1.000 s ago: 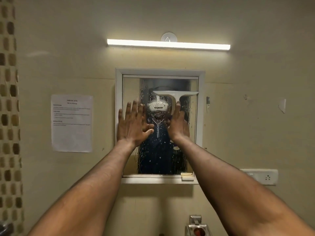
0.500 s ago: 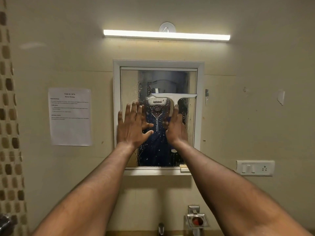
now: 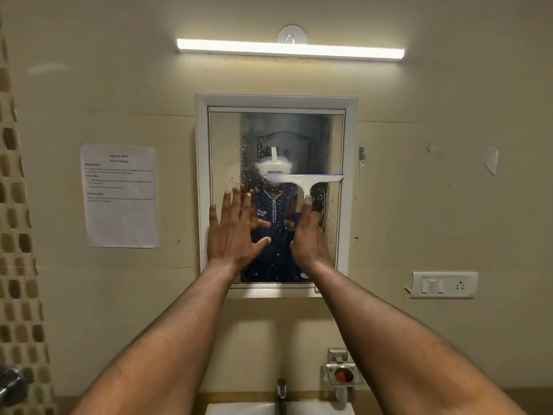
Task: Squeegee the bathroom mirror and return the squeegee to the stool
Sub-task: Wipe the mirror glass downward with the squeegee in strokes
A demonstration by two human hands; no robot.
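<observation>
Now gripping the white squeegee by its handle: right hand, fingers wrapped round the stem, index finger laid up along it, in front of the lower right part of the bathroom mirror. Blade level across the right half of the mirror, about halfway down the glass, right tip near the mirror's right edge. Lower on the mirror than a second ago, when close under the top third. Clearer glass above the blade, droplets below and to the left of it.

Beside it, left hand empty, fingers spread wide, held flat at the mirror's lower left, little finger over the white frame; touching the glass or just off it, cannot tell. Same spread pose as before, a little lower on the mirror.

Above the mirror, a lit tube light. Left of the mirror, a printed sheet on the wall. Right of the mirror and low, a switch plate. Below the mirror, a tap over a white basin, more of both in view than earlier.
</observation>
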